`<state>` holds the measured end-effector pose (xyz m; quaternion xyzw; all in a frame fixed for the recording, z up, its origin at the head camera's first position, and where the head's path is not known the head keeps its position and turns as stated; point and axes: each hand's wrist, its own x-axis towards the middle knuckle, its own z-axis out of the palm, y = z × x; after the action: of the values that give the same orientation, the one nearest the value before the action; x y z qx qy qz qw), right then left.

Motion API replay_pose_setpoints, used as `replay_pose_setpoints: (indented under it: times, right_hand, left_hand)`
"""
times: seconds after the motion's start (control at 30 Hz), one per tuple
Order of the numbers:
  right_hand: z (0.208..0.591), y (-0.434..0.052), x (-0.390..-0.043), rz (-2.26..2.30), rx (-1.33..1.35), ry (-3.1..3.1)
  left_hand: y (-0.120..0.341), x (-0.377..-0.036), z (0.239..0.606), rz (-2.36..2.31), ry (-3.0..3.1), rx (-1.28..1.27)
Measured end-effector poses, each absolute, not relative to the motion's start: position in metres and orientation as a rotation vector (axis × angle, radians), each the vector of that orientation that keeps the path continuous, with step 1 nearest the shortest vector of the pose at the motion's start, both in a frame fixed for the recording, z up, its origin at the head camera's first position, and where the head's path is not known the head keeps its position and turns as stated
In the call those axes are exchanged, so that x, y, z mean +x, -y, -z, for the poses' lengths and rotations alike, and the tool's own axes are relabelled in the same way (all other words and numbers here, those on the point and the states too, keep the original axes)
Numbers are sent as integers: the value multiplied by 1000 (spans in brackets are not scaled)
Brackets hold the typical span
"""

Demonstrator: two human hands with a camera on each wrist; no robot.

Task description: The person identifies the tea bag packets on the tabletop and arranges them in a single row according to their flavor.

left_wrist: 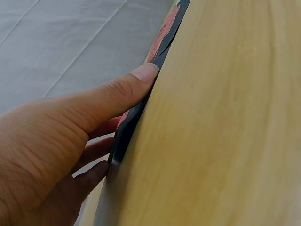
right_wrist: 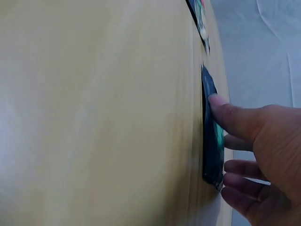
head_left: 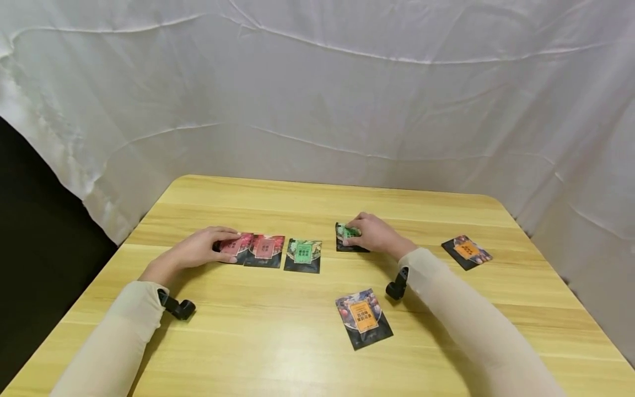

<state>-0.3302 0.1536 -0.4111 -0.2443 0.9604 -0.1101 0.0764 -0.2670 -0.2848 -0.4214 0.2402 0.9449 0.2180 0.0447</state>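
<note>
My left hand point(head_left: 205, 246) is over the leftmost red-labelled sachet point(head_left: 241, 246), with the thumb point(left_wrist: 146, 73) on its near part and the other fingers at its left and far edges. That sachet lies against a second red-labelled sachet point(head_left: 264, 251). Farther right, my right hand point(head_left: 374, 234) holds a green-labelled sachet point(head_left: 342, 234) low at the tabletop, its thumb point(right_wrist: 217, 101) on the printed front and the fingers around the right and far edges. The hand hides part of the green label. Between the two hands lies another green-labelled sachet point(head_left: 302, 256), flat and face up.
One orange-labelled sachet point(head_left: 364, 318) lies tilted in front of the right hand. Another orange-labelled sachet point(head_left: 466, 252) lies askew at the right, beyond the right forearm. Behind the wooden table point(head_left: 238, 342) hangs a pale cloth point(head_left: 317, 110).
</note>
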Motion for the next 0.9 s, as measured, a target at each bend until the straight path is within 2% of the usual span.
replay_pose_setpoints:
  times: [0.67,0.9]
  right_hand:
    - [414,-147,-300,281,-1002,-2862]
    - [413,-143,-291,287,-1001,-2846]
  left_hand:
    - [286,-267,422,-656,-2885,764]
    - [285,-267,422,-664,-2889,774]
